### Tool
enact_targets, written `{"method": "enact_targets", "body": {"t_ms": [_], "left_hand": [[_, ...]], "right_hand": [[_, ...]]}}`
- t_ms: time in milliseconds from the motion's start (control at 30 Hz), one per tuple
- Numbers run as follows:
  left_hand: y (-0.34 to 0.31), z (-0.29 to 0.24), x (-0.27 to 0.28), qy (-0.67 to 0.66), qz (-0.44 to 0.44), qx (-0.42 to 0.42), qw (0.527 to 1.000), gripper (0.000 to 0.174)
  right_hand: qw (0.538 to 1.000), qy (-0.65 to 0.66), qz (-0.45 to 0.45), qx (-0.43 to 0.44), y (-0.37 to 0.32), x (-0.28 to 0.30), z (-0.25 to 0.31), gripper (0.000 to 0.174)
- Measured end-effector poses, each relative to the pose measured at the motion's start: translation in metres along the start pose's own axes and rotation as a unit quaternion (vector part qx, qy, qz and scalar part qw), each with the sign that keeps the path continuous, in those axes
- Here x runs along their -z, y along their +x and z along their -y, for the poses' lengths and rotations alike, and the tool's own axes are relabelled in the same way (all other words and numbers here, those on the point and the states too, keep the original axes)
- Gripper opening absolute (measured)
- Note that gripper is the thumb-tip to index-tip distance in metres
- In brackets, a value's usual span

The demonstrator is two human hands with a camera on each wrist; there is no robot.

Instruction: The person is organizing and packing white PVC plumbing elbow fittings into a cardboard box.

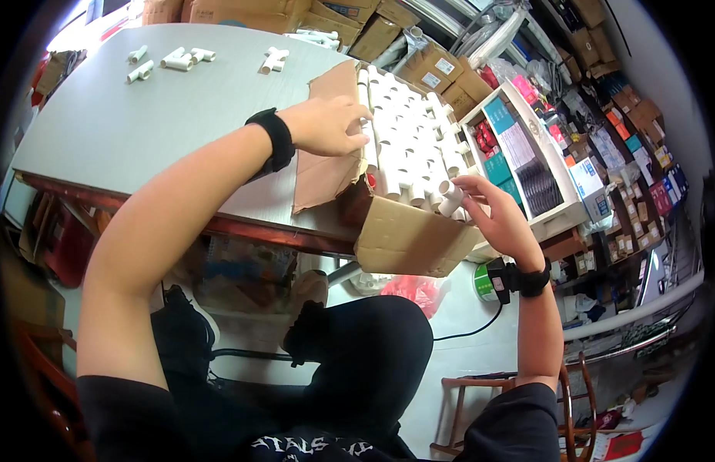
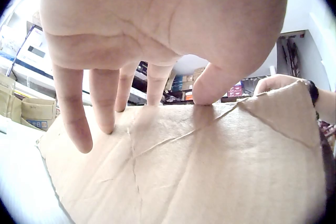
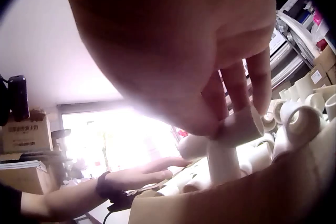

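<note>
A cardboard box (image 1: 419, 235) at the table's right edge is filled with rows of white plastic pipe fittings (image 1: 403, 138). My right hand (image 1: 496, 212) is at the box's near right corner, pinching a white pipe tee (image 1: 450, 192) between thumb and fingers. In the right wrist view this tee (image 3: 223, 161) is close over the other fittings. My left hand (image 1: 324, 125) lies over the raised left flap (image 1: 326, 173), fingers fairly straight and spread. From the left wrist, its fingertips (image 2: 81, 142) meet the flap's upper edge (image 2: 173, 155).
Several small groups of white fittings (image 1: 176, 58) lie on the table (image 1: 195, 100) at the far left. Right of the box stands a white drawer-like tray (image 1: 554, 154) with packages. A green-labelled can (image 1: 487, 282) is below my right wrist. Cartons (image 1: 442, 69) stack up behind.
</note>
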State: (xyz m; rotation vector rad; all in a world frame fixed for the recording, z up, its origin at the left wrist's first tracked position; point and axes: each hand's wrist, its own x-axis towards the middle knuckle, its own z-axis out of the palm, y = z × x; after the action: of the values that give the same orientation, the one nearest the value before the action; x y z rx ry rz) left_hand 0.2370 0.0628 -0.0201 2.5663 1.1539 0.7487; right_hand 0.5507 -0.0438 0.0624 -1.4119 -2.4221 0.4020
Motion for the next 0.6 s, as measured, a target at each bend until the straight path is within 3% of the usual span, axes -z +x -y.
{"method": "enact_targets", "body": {"t_ms": [133,600], "left_hand": [[-0.002,-0.004,0.003,0.005,0.008,0.012,1.000,0.046],[0.003,0.000,-0.003,0.017,0.026,0.028,0.999,0.046]], "right_hand": [[0.997,-0.070,-0.008,0.031,0.003,-0.003,0.005,0.027],[0.998,-0.053,-0.015,0.018,-0.007,-0.019,0.002,0.030]]}}
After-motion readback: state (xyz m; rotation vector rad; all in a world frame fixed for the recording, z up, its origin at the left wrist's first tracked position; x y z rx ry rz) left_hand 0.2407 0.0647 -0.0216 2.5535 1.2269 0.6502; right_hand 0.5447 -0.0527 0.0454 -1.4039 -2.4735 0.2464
